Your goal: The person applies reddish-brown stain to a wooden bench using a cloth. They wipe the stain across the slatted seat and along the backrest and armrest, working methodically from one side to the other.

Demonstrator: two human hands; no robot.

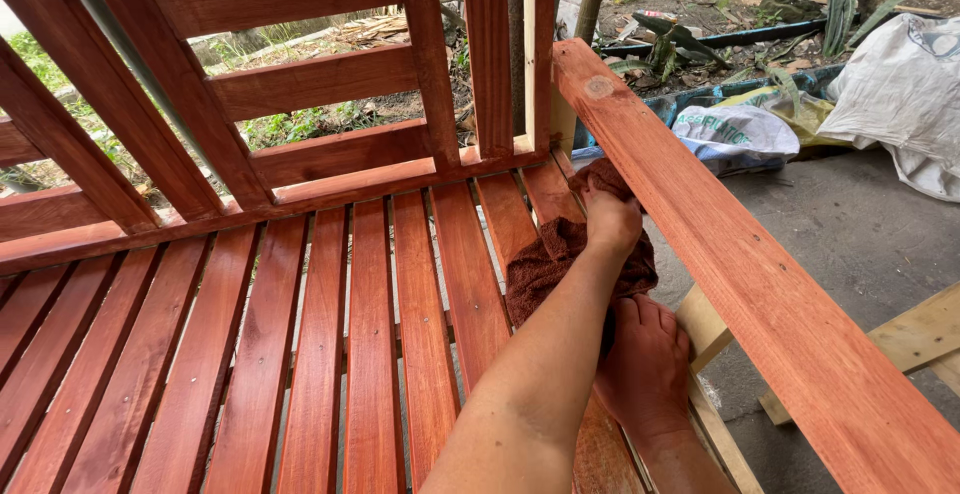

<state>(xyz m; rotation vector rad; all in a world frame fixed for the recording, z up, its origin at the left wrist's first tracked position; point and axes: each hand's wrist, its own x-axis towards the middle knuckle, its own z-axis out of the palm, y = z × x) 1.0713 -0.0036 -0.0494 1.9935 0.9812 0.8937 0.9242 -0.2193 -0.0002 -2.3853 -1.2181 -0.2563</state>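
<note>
Red-stained slatted bench seat (330,354) spreading close below, glossy, gaps between slats. Right hand (645,364) resting flat, palm down, fingers spread, on the seat's right end, touching the rag's lower edge. Dark reddish-brown rag (545,264), crumpled, lying on the slats beside the broad armrest plank (750,284). Left hand (610,219) closed over the rag's top, pressing it down. Beyond, slatted backrest (300,84), concrete floor (860,234), white sacks (900,94), garden litter
</note>
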